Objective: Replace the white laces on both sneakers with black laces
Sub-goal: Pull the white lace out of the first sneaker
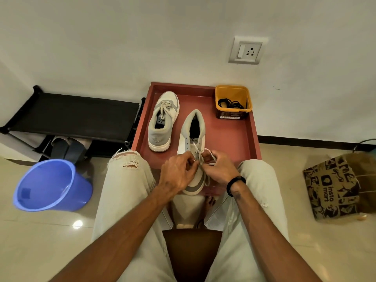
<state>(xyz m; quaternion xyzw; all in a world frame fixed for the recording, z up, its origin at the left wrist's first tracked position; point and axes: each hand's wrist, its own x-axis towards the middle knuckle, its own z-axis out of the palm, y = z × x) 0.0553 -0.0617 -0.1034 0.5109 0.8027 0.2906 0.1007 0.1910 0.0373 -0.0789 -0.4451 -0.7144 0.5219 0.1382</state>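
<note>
Paper bag (333, 186) reads "insta mart" — other labels illegible.

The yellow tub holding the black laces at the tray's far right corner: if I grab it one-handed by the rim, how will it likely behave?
The yellow tub looks like thin plastic, so the rim may flex. It holds only the black laces, so it is probably light and could slide on the red tray if nudged. The floppy laces may spill if it tips.
</note>
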